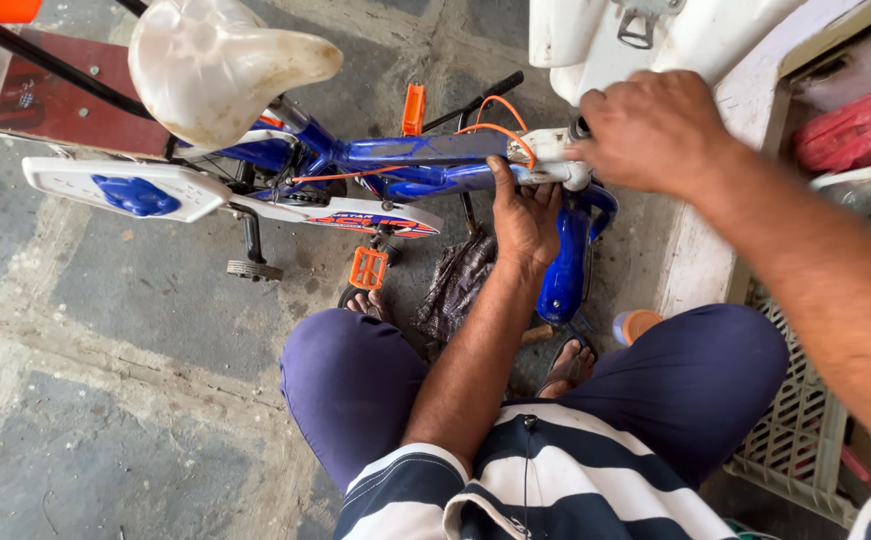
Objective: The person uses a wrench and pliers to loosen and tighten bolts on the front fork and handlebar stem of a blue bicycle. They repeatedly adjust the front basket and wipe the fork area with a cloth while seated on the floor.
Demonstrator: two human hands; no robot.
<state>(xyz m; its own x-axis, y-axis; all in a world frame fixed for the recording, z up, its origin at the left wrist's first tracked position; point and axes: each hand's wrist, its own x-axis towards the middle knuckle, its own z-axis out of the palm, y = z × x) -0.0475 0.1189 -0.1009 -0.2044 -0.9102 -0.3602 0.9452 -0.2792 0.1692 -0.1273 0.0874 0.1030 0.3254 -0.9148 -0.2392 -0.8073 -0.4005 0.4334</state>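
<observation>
A small blue children's bicycle (425, 152) stands in front of my knees, its plastic-wrapped white saddle (210, 62) at the upper left. My left hand (523, 212) grips the blue frame just behind the white head tube (552, 160). My right hand (650, 128) is closed over the top of the head tube, and whatever it holds is hidden under the fingers. The blue fork (565, 265) hangs down below. Orange cables (495, 128) run along the frame, and an orange pedal (367, 268) sits low at the centre.
A white chain guard (125, 190) and a training wheel (253, 268) are at the left. A dark cloth (455, 280) lies on the stone floor between my feet. An orange-and-blue cap (635, 324) sits by my right knee. A pale plastic crate (795, 440) and red bag (855, 130) are at the right.
</observation>
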